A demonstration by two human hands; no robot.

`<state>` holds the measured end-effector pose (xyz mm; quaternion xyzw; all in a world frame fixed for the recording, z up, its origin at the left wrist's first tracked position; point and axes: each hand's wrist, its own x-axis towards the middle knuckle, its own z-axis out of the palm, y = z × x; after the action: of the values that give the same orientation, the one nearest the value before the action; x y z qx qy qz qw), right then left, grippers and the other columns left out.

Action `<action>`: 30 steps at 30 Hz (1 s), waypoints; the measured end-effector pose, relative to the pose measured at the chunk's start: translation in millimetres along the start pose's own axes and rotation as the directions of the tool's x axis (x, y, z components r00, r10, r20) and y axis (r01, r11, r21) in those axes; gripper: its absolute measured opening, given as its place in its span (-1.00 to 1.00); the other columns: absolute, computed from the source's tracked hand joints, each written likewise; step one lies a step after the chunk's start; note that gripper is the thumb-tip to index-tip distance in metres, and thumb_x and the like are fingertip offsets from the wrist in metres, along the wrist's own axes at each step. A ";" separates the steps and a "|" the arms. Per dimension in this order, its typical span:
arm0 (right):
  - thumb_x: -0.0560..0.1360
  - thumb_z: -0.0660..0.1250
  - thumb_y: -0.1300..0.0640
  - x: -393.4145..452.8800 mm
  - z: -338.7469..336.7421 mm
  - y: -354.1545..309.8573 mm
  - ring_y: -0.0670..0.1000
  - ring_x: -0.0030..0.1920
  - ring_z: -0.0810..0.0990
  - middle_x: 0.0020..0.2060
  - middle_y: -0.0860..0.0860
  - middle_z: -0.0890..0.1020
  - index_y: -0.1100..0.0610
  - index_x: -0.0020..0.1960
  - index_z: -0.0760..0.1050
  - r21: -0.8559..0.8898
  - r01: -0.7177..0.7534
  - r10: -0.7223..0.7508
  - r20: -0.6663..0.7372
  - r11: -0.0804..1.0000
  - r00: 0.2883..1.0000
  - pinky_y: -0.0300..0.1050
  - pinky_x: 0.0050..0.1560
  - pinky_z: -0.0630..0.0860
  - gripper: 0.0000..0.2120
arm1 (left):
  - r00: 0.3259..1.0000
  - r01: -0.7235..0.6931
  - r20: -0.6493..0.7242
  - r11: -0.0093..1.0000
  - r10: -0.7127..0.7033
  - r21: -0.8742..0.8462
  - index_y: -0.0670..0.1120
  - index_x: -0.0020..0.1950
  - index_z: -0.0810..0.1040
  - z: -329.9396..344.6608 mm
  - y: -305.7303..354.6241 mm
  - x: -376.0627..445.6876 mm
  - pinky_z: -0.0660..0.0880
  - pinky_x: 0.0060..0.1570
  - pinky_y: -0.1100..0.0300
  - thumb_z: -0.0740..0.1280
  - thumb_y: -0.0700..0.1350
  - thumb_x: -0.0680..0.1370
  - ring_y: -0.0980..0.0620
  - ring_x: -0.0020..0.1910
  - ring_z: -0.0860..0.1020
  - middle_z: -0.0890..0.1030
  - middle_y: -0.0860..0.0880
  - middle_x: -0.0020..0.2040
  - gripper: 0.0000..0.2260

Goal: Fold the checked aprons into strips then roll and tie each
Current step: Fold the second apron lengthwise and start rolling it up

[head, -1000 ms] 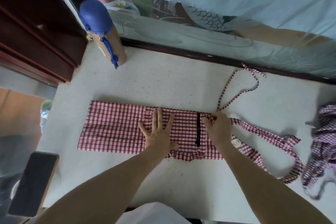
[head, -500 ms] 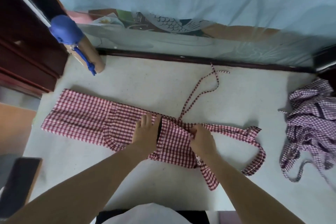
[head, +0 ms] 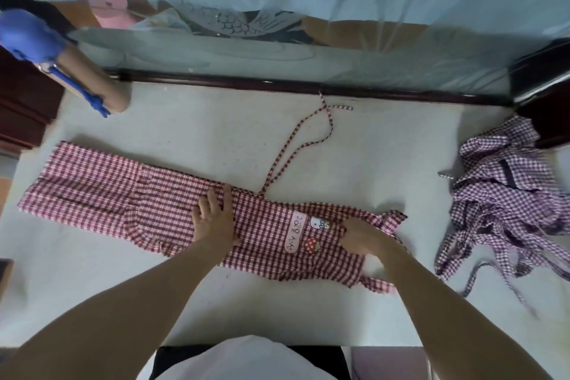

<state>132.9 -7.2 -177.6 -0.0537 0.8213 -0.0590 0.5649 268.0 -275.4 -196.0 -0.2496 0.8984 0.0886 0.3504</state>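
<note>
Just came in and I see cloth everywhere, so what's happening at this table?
A person is folding a red checked apron into a long strip on the table. The left hand lies flat on its middle, and the right hand holds the end with the patches. Its thin ties trail loose toward the back, so it is not yet rolled or tied. A purple checked apron sits crumpled at the right.

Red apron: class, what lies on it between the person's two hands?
In the head view, sewn-on patches lie on the red apron between the left hand and right hand.
</note>
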 end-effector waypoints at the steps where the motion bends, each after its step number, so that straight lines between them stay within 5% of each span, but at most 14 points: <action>1: 0.58 0.13 0.34 1.5 -3.3 15.0 0.08 -0.10 0.60 0.19 0.20 0.55 0.27 0.31 0.40 0.046 -0.035 0.034 0.020 0.998 0.999 -0.25 -0.35 0.50 -0.69 | 1.000 0.013 -0.005 1.000 -0.013 -0.007 -0.09 0.53 -0.43 -0.7 0.8 1.1 -0.02 0.51 -0.22 0.49 0.17 0.40 -0.36 0.54 -0.11 -0.20 -0.32 0.56 0.18; 4: 0.65 0.15 0.28 -9.7 -13.3 56.3 0.18 -0.06 0.67 0.14 0.25 0.62 0.28 0.27 0.39 0.379 -0.040 -0.006 0.120 0.924 0.993 -0.01 -0.12 0.64 -0.79 | 0.999 0.044 -0.007 0.999 -0.044 -0.018 -0.05 0.54 -0.41 -1.6 6.6 3.8 -0.01 0.49 -0.22 0.54 0.13 0.36 -0.36 0.54 -0.10 -0.19 -0.31 0.55 0.20; 6: 0.62 0.27 0.21 -15.1 -16.1 75.1 0.18 -0.09 0.71 -0.08 0.17 0.70 0.26 0.10 0.52 0.508 0.116 -0.121 -0.025 0.854 0.992 0.12 0.04 0.64 -0.87 | 0.998 0.060 -0.005 0.998 -0.060 -0.011 -0.04 0.54 -0.41 -2.8 6.3 4.8 0.01 0.50 -0.21 0.55 0.10 0.36 -0.35 0.54 -0.10 -0.20 -0.32 0.55 0.21; 9: 0.62 0.29 0.15 -23.4 -9.3 86.8 0.13 0.07 0.66 -0.03 0.05 0.66 0.15 0.05 0.57 0.548 0.255 -0.169 -0.202 0.797 0.965 -0.11 0.13 0.59 -0.88 | 0.997 0.073 -0.031 0.997 -0.073 -0.002 -0.04 0.55 -0.40 -2.6 8.8 5.4 0.03 0.50 -0.21 0.56 0.08 0.36 -0.35 0.54 -0.09 -0.19 -0.31 0.55 0.21; 12: 0.64 0.23 0.03 -27.6 9.2 77.6 0.08 -0.11 0.61 -0.22 0.02 0.61 0.22 -0.12 0.46 0.732 0.338 -0.190 -0.281 0.592 0.941 -0.15 -0.07 0.55 -0.72 | 0.997 0.074 -0.039 0.997 -0.074 -0.003 -0.06 0.55 -0.38 -2.0 13.5 3.1 0.04 0.50 -0.23 0.57 0.07 0.36 -0.37 0.53 -0.09 -0.18 -0.33 0.55 0.20; 15: 0.53 0.35 -0.14 -20.2 21.9 69.4 -0.05 -0.23 0.54 -0.27 -0.05 0.57 0.13 -0.16 0.44 0.595 0.457 -0.235 -0.415 0.661 0.879 -0.16 -0.18 0.48 -0.66 | 0.998 0.061 -0.035 0.998 -0.061 0.017 -0.09 0.57 -0.31 -6.4 17.8 1.4 0.09 0.47 -0.26 0.59 0.05 0.33 -0.41 0.52 -0.02 -0.12 -0.36 0.54 0.20; 17: 0.47 0.46 -0.08 -10.9 28.1 67.4 -0.09 -0.09 0.62 -0.11 -0.08 0.64 0.07 -0.01 0.52 0.478 0.436 -0.283 -0.361 0.763 0.889 -0.21 -0.08 0.56 -0.73 | 0.997 0.069 -0.025 0.996 -0.067 0.057 -0.10 0.57 -0.29 -9.5 22.7 0.5 0.09 0.47 -0.27 0.58 0.02 0.35 -0.42 0.51 0.02 -0.09 -0.39 0.53 0.17; 21: 0.58 0.34 0.02 -2.7 40.6 66.0 0.01 -0.18 0.59 -0.23 -0.01 0.58 0.08 -0.16 0.45 0.382 0.396 -0.212 -0.442 0.835 0.872 -0.24 -0.23 0.45 -0.80 | 0.967 -0.110 -0.213 0.983 0.140 0.146 -0.05 0.58 -0.17 -6.6 41.3 -6.8 0.07 0.49 -0.24 0.38 -0.18 0.43 -0.32 0.53 0.01 0.00 -0.31 0.54 -0.09; 23: 0.59 0.29 -0.02 -6.3 45.6 67.8 0.01 -0.14 0.58 -0.17 0.00 0.60 0.13 -0.07 0.48 0.394 0.399 -0.183 -0.483 0.828 0.857 -0.16 -0.13 0.52 -0.78 | 0.944 -0.178 -0.259 0.976 0.206 0.129 -0.07 0.57 -0.08 -1.2 53.0 -12.4 0.17 0.46 -0.21 0.35 -0.09 0.47 -0.30 0.50 0.08 0.05 -0.27 0.52 -0.19; 26: 0.46 0.42 -0.17 -15.3 53.2 78.3 -0.05 0.10 0.56 0.12 -0.09 0.59 0.08 0.28 0.47 0.330 0.419 -0.334 -0.286 0.846 0.898 -0.13 0.16 0.55 -0.50 | 0.996 -0.030 -0.089 0.998 0.025 -0.057 -0.12 0.57 -0.17 4.9 64.0 -15.4 0.27 0.40 -0.26 0.36 0.12 0.53 -0.40 0.50 0.02 -0.10 -0.30 0.55 -0.13; 30: 0.33 0.58 -0.02 -26.0 64.5 107.2 0.00 0.12 0.58 0.12 -0.06 0.62 0.07 0.21 0.53 0.072 0.366 -0.360 -0.080 0.928 0.929 -0.17 0.11 0.53 -0.50 | 0.997 0.075 0.001 0.991 -0.075 -0.114 -0.17 0.57 -0.30 10.2 69.0 -10.2 0.12 0.43 -0.29 0.29 0.08 0.59 -0.44 0.51 -0.17 -0.30 -0.32 0.54 -0.13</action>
<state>200.1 100.3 -193.4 -0.1785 0.8120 -0.1993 0.5187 245.2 -208.8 -197.8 -0.3030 0.8824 0.1260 0.3371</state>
